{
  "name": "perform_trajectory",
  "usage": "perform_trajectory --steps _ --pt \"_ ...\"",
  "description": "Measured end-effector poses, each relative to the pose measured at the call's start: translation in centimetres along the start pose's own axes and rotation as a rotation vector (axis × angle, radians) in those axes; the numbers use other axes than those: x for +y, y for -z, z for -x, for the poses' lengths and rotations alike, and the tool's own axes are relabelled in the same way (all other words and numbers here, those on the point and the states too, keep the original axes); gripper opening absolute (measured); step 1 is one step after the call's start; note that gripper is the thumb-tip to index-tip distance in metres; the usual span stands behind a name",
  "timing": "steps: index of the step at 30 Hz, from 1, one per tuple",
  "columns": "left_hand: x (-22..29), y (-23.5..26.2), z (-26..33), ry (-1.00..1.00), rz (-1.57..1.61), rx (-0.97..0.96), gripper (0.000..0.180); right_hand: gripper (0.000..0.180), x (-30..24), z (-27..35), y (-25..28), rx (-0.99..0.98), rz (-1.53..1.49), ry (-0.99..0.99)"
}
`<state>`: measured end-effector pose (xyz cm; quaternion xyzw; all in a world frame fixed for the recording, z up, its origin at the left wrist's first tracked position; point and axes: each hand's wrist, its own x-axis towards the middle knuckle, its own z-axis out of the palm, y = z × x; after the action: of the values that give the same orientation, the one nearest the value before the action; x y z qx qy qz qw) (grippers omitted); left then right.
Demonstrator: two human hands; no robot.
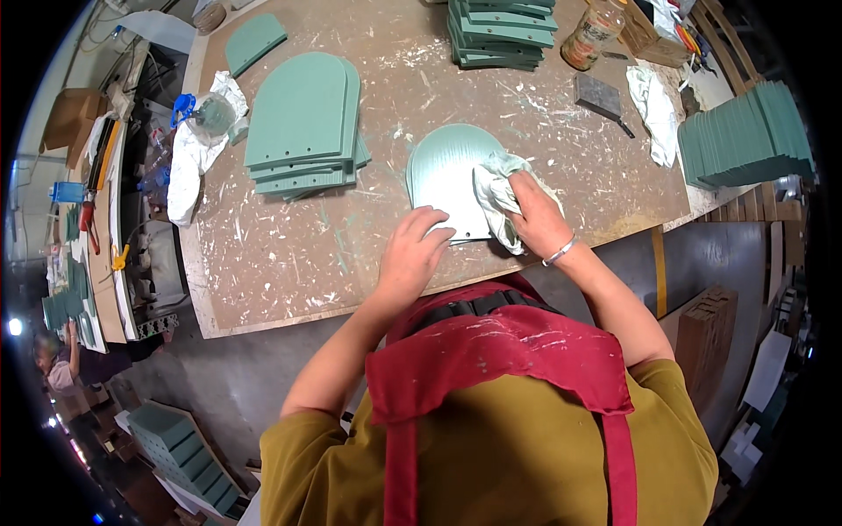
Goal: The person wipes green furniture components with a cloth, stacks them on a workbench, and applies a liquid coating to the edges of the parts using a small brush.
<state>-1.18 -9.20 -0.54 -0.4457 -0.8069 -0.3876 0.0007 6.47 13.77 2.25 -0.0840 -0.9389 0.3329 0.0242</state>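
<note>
A pale green arch-shaped board (445,171) lies on the worn wooden workbench (289,263) near its front edge. My left hand (414,254) presses down on the board's near corner, fingers curled over its edge. My right hand (537,215) grips a crumpled white cloth (495,188) and holds it against the board's right side. A bracelet sits on my right wrist.
A stack of green arch boards (303,123) lies to the left, another stack (502,31) at the back, and upright boards (745,136) at the right. A jar (594,35), a dark block (599,95), white rags (653,110) and a plastic-wrapped bundle (197,145) lie around. Another person (57,368) stands far left.
</note>
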Motion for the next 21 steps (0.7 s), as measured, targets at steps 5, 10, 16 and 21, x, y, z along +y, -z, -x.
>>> perform_trajectory --steps 5,10,16,21 --pt "-0.51 0.38 -0.02 -0.012 0.043 -0.059 0.017 0.028 0.22 0.02 -0.25 0.047 0.006 0.034" --pt "-0.17 0.31 -0.1 -0.033 0.009 -0.023 0.017 0.025 0.19 -0.02 -0.26 0.047 -0.008 0.046" --pt "-0.23 0.54 -0.09 -0.042 0.017 -0.021 0.02 0.024 0.31 0.01 -0.34 0.043 -0.002 0.035" --pt "-0.27 0.93 0.0 -0.061 -0.023 -0.076 0.019 0.027 0.53 0.07 -0.57 0.044 -0.005 0.032"
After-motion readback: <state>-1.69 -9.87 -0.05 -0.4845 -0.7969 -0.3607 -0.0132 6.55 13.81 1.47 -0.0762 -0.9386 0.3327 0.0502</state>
